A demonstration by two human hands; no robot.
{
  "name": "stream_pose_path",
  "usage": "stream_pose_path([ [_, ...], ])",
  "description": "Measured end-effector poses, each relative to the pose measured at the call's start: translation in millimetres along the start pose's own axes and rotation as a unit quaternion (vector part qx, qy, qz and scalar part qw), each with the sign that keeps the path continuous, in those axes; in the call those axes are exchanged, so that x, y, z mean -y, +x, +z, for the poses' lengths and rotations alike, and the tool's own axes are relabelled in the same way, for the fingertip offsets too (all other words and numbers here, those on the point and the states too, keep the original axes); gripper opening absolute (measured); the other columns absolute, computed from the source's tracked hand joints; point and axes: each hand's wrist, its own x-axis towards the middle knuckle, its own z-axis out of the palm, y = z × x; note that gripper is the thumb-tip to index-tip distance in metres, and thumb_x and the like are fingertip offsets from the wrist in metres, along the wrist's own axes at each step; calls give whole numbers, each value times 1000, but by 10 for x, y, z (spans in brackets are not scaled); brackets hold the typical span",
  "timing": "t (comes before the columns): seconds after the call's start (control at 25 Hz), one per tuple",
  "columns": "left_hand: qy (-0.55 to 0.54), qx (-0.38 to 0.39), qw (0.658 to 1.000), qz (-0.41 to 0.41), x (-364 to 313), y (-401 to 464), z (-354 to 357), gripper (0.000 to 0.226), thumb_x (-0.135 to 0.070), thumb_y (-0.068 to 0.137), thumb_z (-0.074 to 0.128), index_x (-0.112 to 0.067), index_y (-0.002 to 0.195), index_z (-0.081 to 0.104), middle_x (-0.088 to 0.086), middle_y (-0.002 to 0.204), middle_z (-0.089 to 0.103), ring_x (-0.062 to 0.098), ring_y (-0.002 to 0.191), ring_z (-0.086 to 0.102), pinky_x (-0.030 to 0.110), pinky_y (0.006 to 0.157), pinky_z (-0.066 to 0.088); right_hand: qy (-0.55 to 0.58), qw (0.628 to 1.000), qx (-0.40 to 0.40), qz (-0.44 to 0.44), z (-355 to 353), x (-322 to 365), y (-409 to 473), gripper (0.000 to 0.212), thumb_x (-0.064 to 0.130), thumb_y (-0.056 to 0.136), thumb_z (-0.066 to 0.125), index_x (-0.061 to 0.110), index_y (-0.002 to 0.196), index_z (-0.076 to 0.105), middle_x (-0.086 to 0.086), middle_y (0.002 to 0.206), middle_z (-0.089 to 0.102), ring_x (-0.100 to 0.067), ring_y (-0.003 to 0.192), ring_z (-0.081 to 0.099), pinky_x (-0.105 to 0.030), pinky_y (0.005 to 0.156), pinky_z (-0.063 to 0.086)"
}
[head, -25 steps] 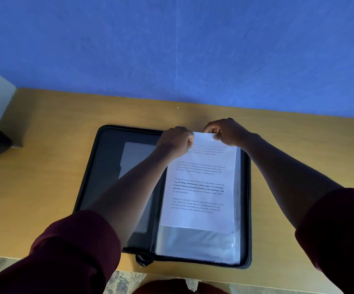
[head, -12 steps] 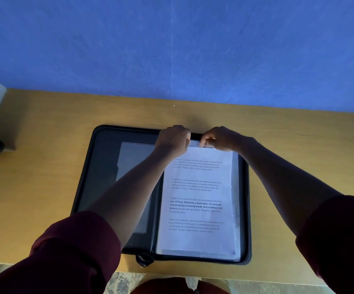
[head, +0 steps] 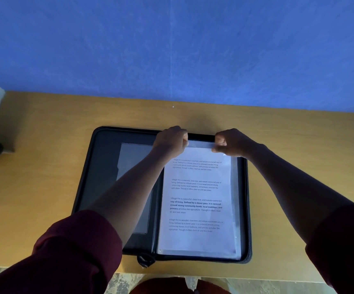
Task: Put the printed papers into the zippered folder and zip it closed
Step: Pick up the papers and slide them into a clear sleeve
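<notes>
Fingers (head: pixel 218 145) of both hands pinching sleeve (head: pixel 199 144) top; paper (head: pixel 197 194) running lengthwise toward body, inside open folder (head: pixel 99 166).

Black zippered folder (head: pixel 99 187) open flat, printed papers (head: pixel 197 198) inside

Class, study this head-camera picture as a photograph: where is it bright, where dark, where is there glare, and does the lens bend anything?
Head view: the printed paper is brightest and its text readable; the forearms, left hand and right hand are dim; the folder interior is near black; faint sheen on the clear sleeve; the table back edge bows, wide-angle distortion.
</notes>
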Motion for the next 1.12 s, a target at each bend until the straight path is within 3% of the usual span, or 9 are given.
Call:
stream_pose_path([
  [0.12, -8, 10, 1000, -2, -3, 11, 4, 9, -29, 93, 59, -22, 89, 63, -2, 99, 65, 23, 87, 63, 33, 75, 51, -47, 998, -45, -6, -43, -105, -100, 25, 43, 79, 74, 28, 74, 55, 10, 83, 59, -16, 86, 56, -33, 76, 39],
  [0.28, -27, 0, 1000, 3, 14, -12, 45, 7, -27, 91, 61, -20, 89, 62, -2, 97, 63, 23, 85, 63, 34, 71, 52, -41, 993, -111, 2, -40, -149, -159, 20, 28, 80, 76, 22, 82, 57, 6, 89, 56, -18, 83, 57, -35, 70, 50],
  [0.4, -45, -9, 999, -8, 9, -52, 68, 9, -22, 93, 61, -18, 101, 62, 2, 106, 58, 25, 86, 62, 39, 75, 55, -14, 989, -147, 29, -17, -218, -199, 17, 17, 82, 71, 24, 85, 55, 7, 92, 56, -18, 85, 60, -37, 71, 55],
  [0.56, -57, -27, 998, -22, -10, -146, 60, 24, -16, 94, 59, -16, 118, 59, 4, 120, 53, 24, 91, 61, 37, 77, 53, 7, 988, -153, 21, -2, -254, -254, 13, 16, 86, 67, 22, 96, 60, 4, 100, 61, -19, 94, 62, -38, 78, 56],
  [0.8, -83, -67, 993, -49, 33, -481, 182, 38, -13, 91, 60, -20, 129, 55, 1, 134, 51, 23, 110, 60, 38, 85, 53, -18, 985, -173, 11, 267, -133, -429, 36, 15, 88, 67, 15, 123, 58, -2, 125, 59, -25, 113, 56, -36, 90, 49],
  [0.92, -70, -69, 992, -78, 54, -719, 274, 49, -13, 90, 62, -19, 137, 50, 4, 141, 47, 26, 124, 52, 42, 94, 51, -27, 982, -185, 6, 510, -42, -580, 48, 19, 87, 69, 13, 132, 53, -7, 138, 54, -29, 130, 46, -41, 106, 39],
  [1.12, -47, -92, 985, -141, 156, -1219, 366, 59, -18, 90, 65, -17, 144, 41, 6, 152, 37, 27, 138, 39, 47, 104, 47, -36, 983, -172, 45, 914, 31, -887, 64, 38, 94, 58, 17, 149, 33, -6, 164, 17, -32, 151, 14, -56, 117, 20],
])
